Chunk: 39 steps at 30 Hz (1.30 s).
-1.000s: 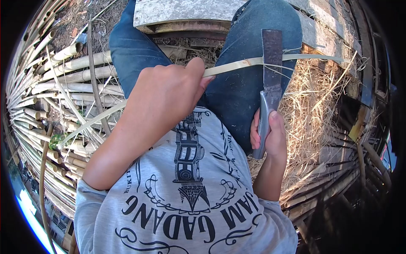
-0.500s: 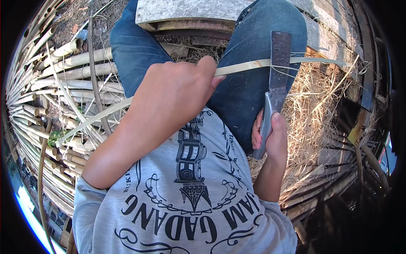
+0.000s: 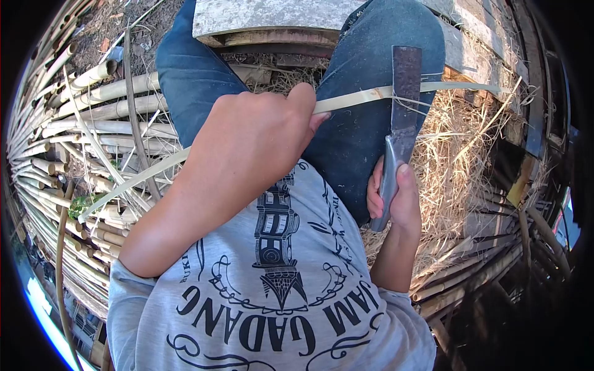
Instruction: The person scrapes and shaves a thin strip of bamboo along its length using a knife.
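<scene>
My left hand (image 3: 263,127) is closed around a long thin bamboo strip (image 3: 352,99), thumb side toward the right. The strip runs leftward under my forearm and rightward across my thigh. My right hand (image 3: 406,196) grips the grey handle of a knife (image 3: 406,93), its broad, dark, square-ended blade pointing away from me. Strip and blade cross above my right knee, where a fine sliver curls over the blade's face. Whether the edge is cutting into the strip cannot be made out.
Many bamboo poles (image 3: 117,109) lie at the left. A weathered wooden board (image 3: 266,15) is ahead between my knees. Pale shavings (image 3: 455,161) heap at the right, with more poles (image 3: 470,278) below them. A thin upright stick (image 3: 131,93) stands at the left.
The whole view has shifted slightly. Both hands, the strip and the knife keep nearly the same places relative to each other.
</scene>
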Tool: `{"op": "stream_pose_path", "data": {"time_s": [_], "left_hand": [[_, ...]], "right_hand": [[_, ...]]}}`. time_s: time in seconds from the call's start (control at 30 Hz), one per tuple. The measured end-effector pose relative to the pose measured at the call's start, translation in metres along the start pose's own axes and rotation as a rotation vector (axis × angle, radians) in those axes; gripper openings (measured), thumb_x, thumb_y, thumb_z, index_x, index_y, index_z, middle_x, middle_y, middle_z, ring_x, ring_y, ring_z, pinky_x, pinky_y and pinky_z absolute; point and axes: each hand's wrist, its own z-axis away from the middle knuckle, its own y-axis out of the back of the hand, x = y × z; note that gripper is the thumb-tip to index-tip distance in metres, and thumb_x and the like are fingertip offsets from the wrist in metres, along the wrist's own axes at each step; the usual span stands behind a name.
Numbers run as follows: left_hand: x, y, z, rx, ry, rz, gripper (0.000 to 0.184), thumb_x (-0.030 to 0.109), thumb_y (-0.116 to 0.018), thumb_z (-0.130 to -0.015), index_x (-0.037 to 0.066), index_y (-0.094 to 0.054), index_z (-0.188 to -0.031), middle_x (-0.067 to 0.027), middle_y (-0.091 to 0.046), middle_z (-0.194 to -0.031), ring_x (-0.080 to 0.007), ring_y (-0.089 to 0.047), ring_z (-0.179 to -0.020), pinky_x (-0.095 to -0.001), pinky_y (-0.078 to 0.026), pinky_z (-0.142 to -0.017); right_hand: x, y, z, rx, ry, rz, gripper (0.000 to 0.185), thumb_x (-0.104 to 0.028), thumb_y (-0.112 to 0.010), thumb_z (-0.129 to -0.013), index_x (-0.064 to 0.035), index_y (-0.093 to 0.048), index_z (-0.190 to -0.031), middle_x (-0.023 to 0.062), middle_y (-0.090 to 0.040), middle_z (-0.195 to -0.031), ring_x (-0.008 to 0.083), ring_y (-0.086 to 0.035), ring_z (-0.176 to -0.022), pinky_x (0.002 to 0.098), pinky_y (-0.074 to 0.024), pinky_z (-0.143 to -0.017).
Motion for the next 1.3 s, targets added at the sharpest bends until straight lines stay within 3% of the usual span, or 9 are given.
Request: {"op": "stream_pose_path", "data": {"time_s": [0.13, 0.27, 0.43, 0.53, 0.7, 0.9, 0.97, 1.1, 1.3], "left_hand": [[0.008, 0.008, 0.000, -0.036, 0.030, -0.039, 0.022, 0.021, -0.056, -0.090, 0.004, -0.044, -0.081, -0.0136, -0.055, -0.058, -0.0347, -0.057, -0.055, -0.0448, -0.041, -0.049], [0.008, 0.009, -0.001, -0.052, 0.042, -0.054, 0.022, 0.020, -0.055, -0.090, 0.004, -0.044, -0.081, -0.0136, -0.055, -0.059, -0.0347, -0.057, -0.055, -0.0450, -0.042, -0.048], [0.008, 0.009, -0.004, -0.045, 0.021, -0.044, 0.022, 0.020, -0.056, -0.090, 0.004, -0.044, -0.080, -0.0137, -0.055, -0.059, -0.0347, -0.057, -0.055, -0.0450, -0.042, -0.048], [0.010, 0.013, -0.006, -0.038, 0.001, -0.093, 0.024, 0.023, -0.056, -0.090, 0.004, -0.048, -0.077, -0.0116, -0.057, -0.053, -0.0298, -0.060, -0.050, -0.0384, -0.046, -0.045], [0.014, 0.017, -0.004, -0.080, 0.055, -0.080, 0.024, 0.022, -0.057, -0.089, 0.004, -0.044, -0.079, -0.0126, -0.056, -0.059, -0.0333, -0.057, -0.054, -0.0438, -0.042, -0.047], [0.016, 0.021, -0.006, -0.104, 0.071, -0.085, 0.024, 0.022, -0.056, -0.090, 0.004, -0.045, -0.079, -0.0124, -0.055, -0.058, -0.0333, -0.057, -0.053, -0.0434, -0.042, -0.047], [0.015, 0.018, -0.004, -0.096, 0.067, -0.077, 0.023, 0.021, -0.056, -0.090, 0.004, -0.045, -0.079, -0.0125, -0.055, -0.058, -0.0334, -0.057, -0.053, -0.0436, -0.042, -0.047], [0.014, 0.018, -0.004, -0.113, 0.076, -0.056, 0.024, 0.022, -0.056, -0.090, 0.004, -0.045, -0.080, -0.0132, -0.055, -0.058, -0.0338, -0.057, -0.053, -0.0441, -0.042, -0.047], [0.014, 0.022, -0.005, -0.107, 0.064, -0.065, 0.024, 0.022, -0.056, -0.090, 0.004, -0.045, -0.080, -0.0132, -0.055, -0.058, -0.0335, -0.057, -0.053, -0.0438, -0.042, -0.048]], "right_hand": [[0.000, -0.001, 0.000, -0.015, 0.001, -0.036, 0.058, -0.056, -0.042, -0.092, -0.0013, -0.049, -0.074, 0.0055, -0.046, -0.048, 0.0108, -0.044, -0.037, 0.0244, -0.0374, -0.035], [0.002, -0.015, 0.002, 0.138, 0.092, 0.168, 0.056, -0.052, -0.041, -0.094, -0.0019, -0.049, -0.073, 0.0057, -0.047, -0.050, 0.0102, -0.045, -0.038, 0.0246, -0.0379, -0.036], [-0.004, -0.004, 0.001, 0.004, -0.012, 0.030, 0.062, -0.061, -0.041, -0.090, -0.0016, -0.049, -0.074, 0.0057, -0.046, -0.049, 0.0107, -0.044, -0.038, 0.0247, -0.0381, -0.035], [-0.003, 0.004, -0.001, -0.074, -0.046, -0.001, 0.067, -0.067, -0.040, -0.088, -0.0014, -0.048, -0.074, 0.0058, -0.045, -0.049, 0.0111, -0.043, -0.037, 0.0250, -0.0379, -0.035], [0.000, 0.010, -0.003, -0.121, -0.071, -0.061, 0.069, -0.069, -0.040, -0.087, -0.0009, -0.048, -0.074, 0.0061, -0.045, -0.048, 0.0114, -0.043, -0.036, 0.0253, -0.0378, -0.035], [-0.004, 0.004, -0.004, -0.151, -0.060, -0.094, 0.066, -0.065, -0.041, -0.089, -0.0008, -0.048, -0.073, 0.0061, -0.045, -0.048, 0.0115, -0.043, -0.037, 0.0248, -0.0372, -0.035], [-0.005, -0.010, 0.000, 0.041, -0.003, 0.071, 0.063, -0.060, -0.042, -0.091, -0.0010, -0.048, -0.072, 0.0053, -0.045, -0.049, 0.0112, -0.044, -0.038, 0.0245, -0.0372, -0.036], [-0.003, -0.018, 0.002, 0.121, 0.040, 0.168, 0.061, -0.058, -0.042, -0.092, -0.0010, -0.048, -0.072, 0.0049, -0.046, -0.049, 0.0109, -0.044, -0.038, 0.0245, -0.0373, -0.036], [-0.005, 0.002, -0.003, -0.081, -0.050, -0.002, 0.067, -0.065, -0.040, -0.089, -0.0005, -0.049, -0.071, 0.0053, -0.045, -0.048, 0.0108, -0.044, -0.037, 0.0244, -0.0367, -0.035]]}}
